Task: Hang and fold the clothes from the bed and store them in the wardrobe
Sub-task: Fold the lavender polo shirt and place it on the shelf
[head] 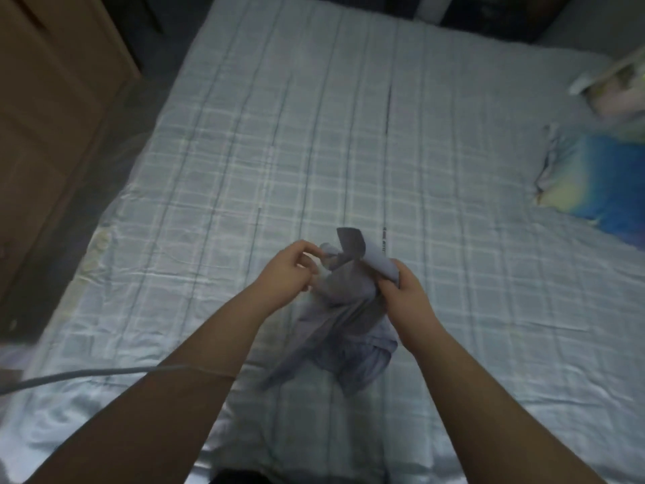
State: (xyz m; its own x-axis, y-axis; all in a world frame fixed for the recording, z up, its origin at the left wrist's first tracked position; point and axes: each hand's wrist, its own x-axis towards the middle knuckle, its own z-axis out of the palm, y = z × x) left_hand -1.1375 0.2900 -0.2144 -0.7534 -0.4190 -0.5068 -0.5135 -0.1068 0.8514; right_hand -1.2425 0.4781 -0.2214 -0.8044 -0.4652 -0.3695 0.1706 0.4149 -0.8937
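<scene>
Dim light falls on a bed point(244, 151) with a pale checked sheet, and a brown wardrobe point(45, 117) stands along its left side. A blue and yellow pillow point(600, 183) lies at the right edge, and a grey cable point(87, 373) crosses the lower left corner. Near the middle of the bed, close to the person, is a grey garment point(349, 319). Its top is lifted and bunched between the two hands, while its lower part trails crumpled on the sheet. The left hand point(289, 270) has its fingers curled and pinches a bit of the cloth at the top. The right hand point(408, 295) grips a turned-over flap of the same piece. This looks like the start of handling one item: finding its edges before folding or hanging. Next, the hands would likely need to draw apart and shake the cloth open, so that seams or shoulders show. What kind of garment it is cannot be told while it is bunched like this.
</scene>
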